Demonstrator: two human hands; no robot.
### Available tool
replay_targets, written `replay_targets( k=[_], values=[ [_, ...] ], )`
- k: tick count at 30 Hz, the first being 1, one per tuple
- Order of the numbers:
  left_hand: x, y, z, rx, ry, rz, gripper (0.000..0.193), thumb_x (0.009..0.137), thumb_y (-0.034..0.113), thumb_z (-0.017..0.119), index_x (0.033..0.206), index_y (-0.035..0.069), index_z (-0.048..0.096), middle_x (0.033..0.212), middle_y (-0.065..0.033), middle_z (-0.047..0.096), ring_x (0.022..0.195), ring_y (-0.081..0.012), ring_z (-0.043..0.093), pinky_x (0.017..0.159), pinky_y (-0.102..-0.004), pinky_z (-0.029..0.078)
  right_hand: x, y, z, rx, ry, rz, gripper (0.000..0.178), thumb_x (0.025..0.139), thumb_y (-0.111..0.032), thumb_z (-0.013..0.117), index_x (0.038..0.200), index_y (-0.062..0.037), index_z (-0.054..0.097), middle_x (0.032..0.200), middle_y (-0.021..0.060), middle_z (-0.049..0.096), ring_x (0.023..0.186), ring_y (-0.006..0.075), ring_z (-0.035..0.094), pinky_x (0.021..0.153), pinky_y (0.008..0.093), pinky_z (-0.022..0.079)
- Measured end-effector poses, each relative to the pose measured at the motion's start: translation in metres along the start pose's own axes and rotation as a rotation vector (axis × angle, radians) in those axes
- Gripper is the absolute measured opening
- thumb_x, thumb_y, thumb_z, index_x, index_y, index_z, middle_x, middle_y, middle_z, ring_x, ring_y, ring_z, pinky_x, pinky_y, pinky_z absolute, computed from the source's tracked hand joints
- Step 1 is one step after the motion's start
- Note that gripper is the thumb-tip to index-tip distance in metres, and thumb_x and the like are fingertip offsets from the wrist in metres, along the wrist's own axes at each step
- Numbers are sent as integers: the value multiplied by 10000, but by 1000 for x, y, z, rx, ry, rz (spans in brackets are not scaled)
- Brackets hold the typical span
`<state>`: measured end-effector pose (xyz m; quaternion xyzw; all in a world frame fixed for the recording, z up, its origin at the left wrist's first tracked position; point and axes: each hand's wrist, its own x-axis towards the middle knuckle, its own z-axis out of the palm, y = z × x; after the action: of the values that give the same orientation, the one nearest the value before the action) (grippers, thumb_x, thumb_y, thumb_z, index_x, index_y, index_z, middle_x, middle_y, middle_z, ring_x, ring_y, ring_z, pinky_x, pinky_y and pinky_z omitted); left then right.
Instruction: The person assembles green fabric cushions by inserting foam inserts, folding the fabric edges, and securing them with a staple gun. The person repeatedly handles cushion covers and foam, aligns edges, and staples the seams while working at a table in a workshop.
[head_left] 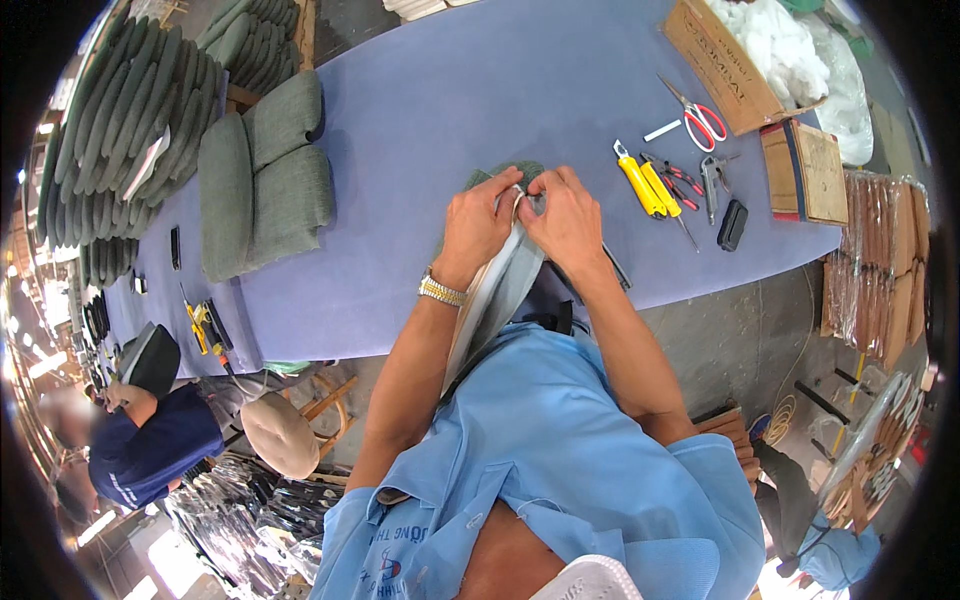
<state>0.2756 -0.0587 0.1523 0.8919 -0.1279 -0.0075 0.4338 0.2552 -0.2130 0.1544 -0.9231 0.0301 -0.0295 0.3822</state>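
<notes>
Close in front of me, a green-grey fabric cushion cover (pixel 518 272) hangs from the table's near edge toward my lap, with a pale strip along its side. My left hand (pixel 478 228), wearing a gold watch at the wrist, pinches the cover's upper end between bent fingers. Right beside it, my right hand (pixel 563 222) grips the same end, thumb and fingertips together. Both sets of fingertips nearly meet at a small whitish edge. Whatever finer part they hold there is hidden by the fingers. More of the green fabric shows just beyond my hands.
Green-grey cushions (pixel 285 195) lie on the blue table (pixel 430 100), left of my hands. Tall cushion stacks (pixel 120 120) stand farther left. To the right are yellow-handled tools (pixel 640 182), red-handled scissors (pixel 704 125) and an open carton (pixel 735 75). A co-worker (pixel 160 440) is at lower left.
</notes>
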Motion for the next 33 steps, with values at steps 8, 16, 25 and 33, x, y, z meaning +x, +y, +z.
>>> replay_targets(
  k=[8, 16, 25, 33],
  values=[
    [-5, -3, 4, -7, -17, 18, 288, 982, 153, 634, 1239, 58, 722, 1264, -123, 725, 1102, -326, 714, 940, -394, 558, 2, -3, 0, -60, -12, 65, 191, 820, -207, 709, 918, -50, 661, 1002, 145, 648, 874, 389, 685, 742, 523, 550],
    [-7, -6, 2, -49, -14, 11, 285, 973, 156, 630, 1226, 64, 725, 1292, -124, 710, 1129, -341, 693, 950, -409, 557, 11, 15, 4, 80, -19, 45, 167, 839, -195, 700, 903, -45, 661, 958, 137, 652, 863, 349, 681, 771, 471, 544],
    [-8, -9, 1, -93, -11, -7, 291, 987, 161, 625, 1243, 61, 720, 1293, -127, 710, 1135, -336, 696, 939, -402, 561, -2, 8, -5, -2, 62, -104, 237, 842, -237, 728, 975, -56, 653, 1023, 138, 636, 859, 356, 672, 785, 456, 543],
    [-6, -4, -4, -149, -56, -77, 291, 985, 153, 627, 1240, 48, 719, 1294, -126, 711, 1129, -340, 699, 940, -401, 560, 3, 2, 2, -52, 29, -13, 216, 838, -217, 719, 963, -61, 637, 1042, 122, 602, 841, 341, 670, 743, 459, 546]
  ],
)
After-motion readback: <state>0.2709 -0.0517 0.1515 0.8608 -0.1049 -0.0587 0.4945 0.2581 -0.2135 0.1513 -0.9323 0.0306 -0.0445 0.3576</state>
